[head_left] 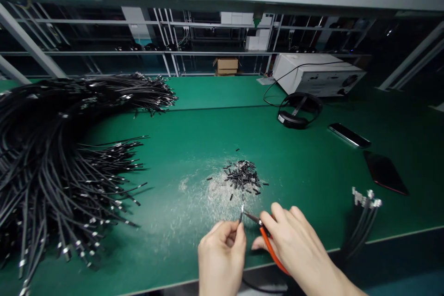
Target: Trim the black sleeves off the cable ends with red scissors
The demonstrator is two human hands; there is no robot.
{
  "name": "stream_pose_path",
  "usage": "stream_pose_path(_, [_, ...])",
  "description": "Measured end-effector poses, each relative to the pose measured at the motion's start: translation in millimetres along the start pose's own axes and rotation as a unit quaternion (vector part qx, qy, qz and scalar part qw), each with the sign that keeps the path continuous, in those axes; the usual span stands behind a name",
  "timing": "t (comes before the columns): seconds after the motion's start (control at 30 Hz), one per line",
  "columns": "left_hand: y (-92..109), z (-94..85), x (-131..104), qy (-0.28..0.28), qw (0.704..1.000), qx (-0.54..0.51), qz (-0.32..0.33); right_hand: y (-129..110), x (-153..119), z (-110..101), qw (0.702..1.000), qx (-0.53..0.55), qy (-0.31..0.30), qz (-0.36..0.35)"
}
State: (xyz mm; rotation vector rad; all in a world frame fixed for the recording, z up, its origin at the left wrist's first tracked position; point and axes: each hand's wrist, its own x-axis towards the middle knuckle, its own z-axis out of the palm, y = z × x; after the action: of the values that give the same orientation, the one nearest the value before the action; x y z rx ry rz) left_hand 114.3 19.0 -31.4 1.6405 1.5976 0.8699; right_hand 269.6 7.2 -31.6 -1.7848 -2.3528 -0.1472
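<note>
My left hand [222, 252] pinches a black cable [240, 217] close to its end, which points away from me and shows a pale, shiny tip. In my right hand [290, 236] are orange-handled scissors or cutters [272, 249], whose dark pointed blades reach left to the cable's tip. Whether the blades touch the tip I cannot tell. Just beyond both hands lies a small heap of short black cut pieces [243, 175]. Pale shreds [222, 192] are scattered around and under that heap. Part of the cable hangs below the table edge.
A big bundle of black cables [45, 148] covers the left of the green table [180, 134]. At the right edge hang several cables with pale ends [366, 212]. Farther back are a phone [349, 135], a dark flat object [385, 172], a black headband device [299, 110] and a white box instrument [317, 75].
</note>
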Motion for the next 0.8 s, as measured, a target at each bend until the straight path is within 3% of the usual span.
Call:
stream_pose_path(0.6, [-2,0.3,2,0.009,0.999,0.020,0.032,0,15,-12,0.998,-0.034,-0.029,-0.043])
stream_pose_path(0.8, [-10,5.4,3,0.001,0.998,0.046,0.051,8,23,-8,0.995,-0.031,-0.078,-0.056])
